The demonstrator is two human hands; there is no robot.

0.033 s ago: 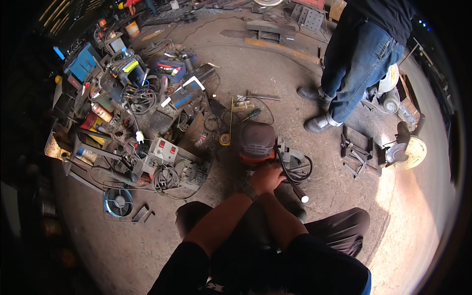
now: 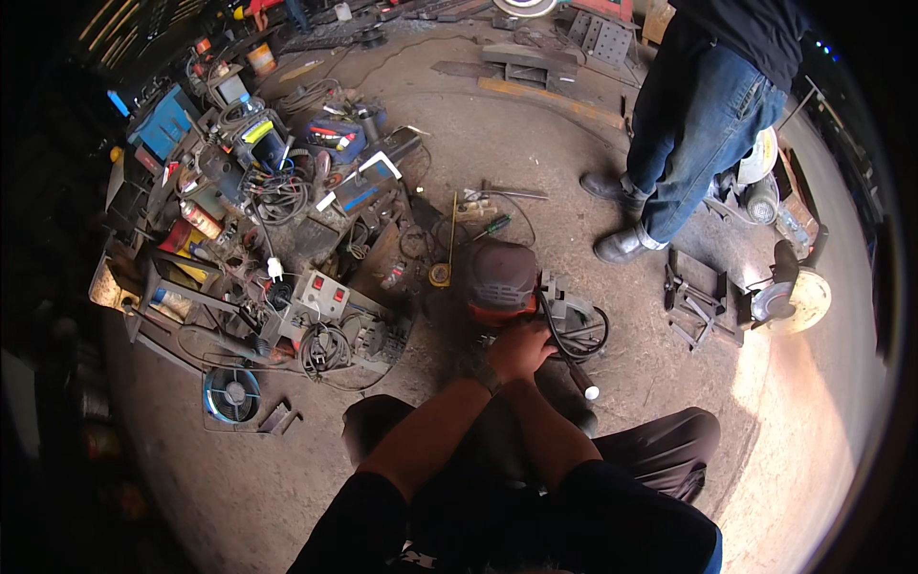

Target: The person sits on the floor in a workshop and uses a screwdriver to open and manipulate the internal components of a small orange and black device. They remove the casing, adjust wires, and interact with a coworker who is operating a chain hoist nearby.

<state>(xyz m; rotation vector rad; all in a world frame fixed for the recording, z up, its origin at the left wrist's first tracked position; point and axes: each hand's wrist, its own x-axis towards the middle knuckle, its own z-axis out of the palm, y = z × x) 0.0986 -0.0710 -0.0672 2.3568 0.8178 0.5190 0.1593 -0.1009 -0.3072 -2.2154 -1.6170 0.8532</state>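
Observation:
A power tool [image 2: 500,277] with a dark rounded motor housing and an orange-red lower part stands on the floor in front of me. Against its near side is my left hand [image 2: 519,352], a watch on its wrist, with the fingers curled in; what they hold is hidden. My right hand [image 2: 519,386] lies below and behind the left one, its fingers out of sight. Just right of my hands, a black cable [image 2: 595,342] loops beside the tool's metal part. A dark handle with a white end [image 2: 582,379] sticks out toward me there.
A tape measure [image 2: 440,275], partly pulled out, and a green screwdriver [image 2: 492,227] lie beyond the tool. Cables, tools and a switch box [image 2: 323,293] are heaped at left. A person in jeans [image 2: 684,143] stands at right, near a cut-off machine [image 2: 789,297] and a metal vise [image 2: 696,292].

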